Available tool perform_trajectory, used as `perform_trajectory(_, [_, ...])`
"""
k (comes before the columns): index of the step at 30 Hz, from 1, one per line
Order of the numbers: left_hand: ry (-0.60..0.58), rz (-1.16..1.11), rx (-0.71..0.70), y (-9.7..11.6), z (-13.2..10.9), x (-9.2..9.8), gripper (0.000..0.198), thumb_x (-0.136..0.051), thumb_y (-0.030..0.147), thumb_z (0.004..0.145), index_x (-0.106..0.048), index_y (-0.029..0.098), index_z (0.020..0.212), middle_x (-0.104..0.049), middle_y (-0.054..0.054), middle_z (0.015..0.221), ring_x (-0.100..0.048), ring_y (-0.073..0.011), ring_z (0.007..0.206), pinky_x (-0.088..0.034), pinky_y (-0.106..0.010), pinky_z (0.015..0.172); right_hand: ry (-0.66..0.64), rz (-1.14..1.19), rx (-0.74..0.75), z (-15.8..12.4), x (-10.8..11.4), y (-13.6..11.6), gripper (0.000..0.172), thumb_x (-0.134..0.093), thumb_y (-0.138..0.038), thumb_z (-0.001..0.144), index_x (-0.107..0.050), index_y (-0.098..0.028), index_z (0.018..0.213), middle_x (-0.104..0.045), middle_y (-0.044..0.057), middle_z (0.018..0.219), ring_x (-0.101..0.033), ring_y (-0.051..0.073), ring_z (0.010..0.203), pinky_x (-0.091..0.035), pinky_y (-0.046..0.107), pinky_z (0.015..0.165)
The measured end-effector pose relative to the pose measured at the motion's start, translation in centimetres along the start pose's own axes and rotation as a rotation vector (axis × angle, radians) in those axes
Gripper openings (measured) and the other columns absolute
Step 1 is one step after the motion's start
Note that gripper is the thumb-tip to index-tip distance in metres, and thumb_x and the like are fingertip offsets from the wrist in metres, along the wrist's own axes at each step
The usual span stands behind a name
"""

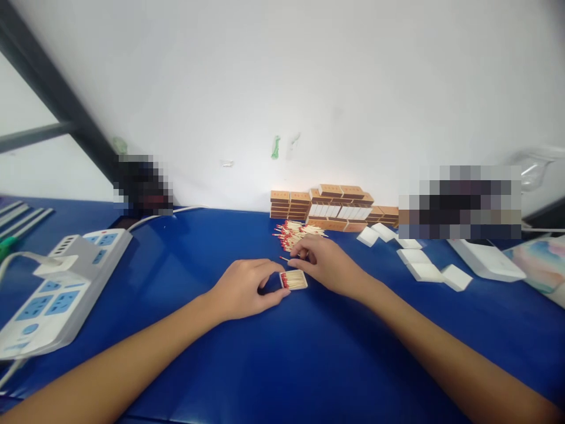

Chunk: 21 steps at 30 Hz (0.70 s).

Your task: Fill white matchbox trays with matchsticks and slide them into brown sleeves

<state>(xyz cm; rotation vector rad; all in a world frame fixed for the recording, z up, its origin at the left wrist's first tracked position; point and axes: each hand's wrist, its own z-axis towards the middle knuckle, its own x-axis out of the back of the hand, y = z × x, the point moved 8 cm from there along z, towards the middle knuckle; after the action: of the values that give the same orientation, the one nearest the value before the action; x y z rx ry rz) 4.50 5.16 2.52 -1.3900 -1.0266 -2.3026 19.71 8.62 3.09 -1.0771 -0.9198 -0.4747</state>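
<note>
A small open matchbox tray [294,280], filled with red-tipped matches, lies on the blue table [273,365]. My left hand [247,288] curls around the tray's left end, thumb and fingers pinching it. My right hand [324,265] rests just right of the tray, its fingertips pinched on a few matches at the near edge of a loose pile of matches [293,234].
Stacked brown matchboxes [329,207] stand against the white wall. Several white box sleeves [421,265] lie to the right, beside a white flat device [485,259]. A white and blue power strip [57,288] with cables sits at the left.
</note>
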Motion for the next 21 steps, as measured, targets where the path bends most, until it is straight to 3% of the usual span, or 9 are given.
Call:
perform_trajectory(5, [-0.010,0.016,-0.032,0.2,-0.1,0.6,0.026,-0.069,0.039,0.093,-0.071,0.022,0.113,-0.057,0.005,0.070,-0.052,-0.0111,0.059,-0.036,-0.025,0.058,-0.049,-0.091,0.063,1.1,-0.3,-0.3,0.016,-0.066,-0.016,0.094,-0.063,-0.018,0.079,-0.063,0.004,0.087,-0.058,0.017,0.081,-0.042,0.029,0.072])
perform_trajectory(10, [0.006,0.048,-0.028,0.1,-0.1,1.0,0.027,-0.067,0.040,0.094,-0.072,0.021,0.112,-0.057,0.005,0.067,-0.053,-0.0112,0.058,-0.035,-0.025,0.057,-0.008,-0.108,0.063,-1.4,1.1,-1.4,0.015,-0.057,-0.020,0.102,-0.060,-0.020,0.087,-0.061,0.005,0.094,-0.058,0.017,0.080,-0.044,0.029,0.071])
perform_trajectory(14, [-0.011,0.065,-0.060,0.5,-0.2,0.6,0.025,-0.067,0.041,0.094,-0.072,0.021,0.108,-0.059,0.005,0.068,-0.055,-0.0112,0.058,-0.036,-0.025,0.056,0.019,-0.181,0.094,-3.6,0.2,-3.1,0.012,-0.054,-0.021,0.103,-0.060,-0.021,0.093,-0.063,0.005,0.098,-0.059,0.017,0.077,-0.045,0.030,0.067])
perform_trajectory(18, [-0.024,0.070,-0.088,0.9,-0.2,0.2,0.025,-0.068,0.042,0.093,-0.071,0.020,0.105,-0.060,0.004,0.070,-0.056,-0.0121,0.060,-0.039,-0.026,0.058,-0.028,-0.269,0.144,-4.2,-0.9,-3.9,0.013,-0.054,-0.023,0.104,-0.062,-0.021,0.094,-0.063,0.006,0.098,-0.060,0.018,0.077,-0.045,0.031,0.065])
perform_trajectory(21, [-0.035,0.051,-0.080,0.9,-0.2,0.0,0.025,-0.069,0.041,0.093,-0.072,0.021,0.109,-0.060,0.004,0.069,-0.056,-0.0116,0.059,-0.039,-0.025,0.058,-0.023,-0.217,0.158,-4.1,-0.1,-3.3,0.013,-0.054,-0.024,0.104,-0.063,-0.022,0.095,-0.064,0.005,0.098,-0.061,0.018,0.080,-0.046,0.031,0.067])
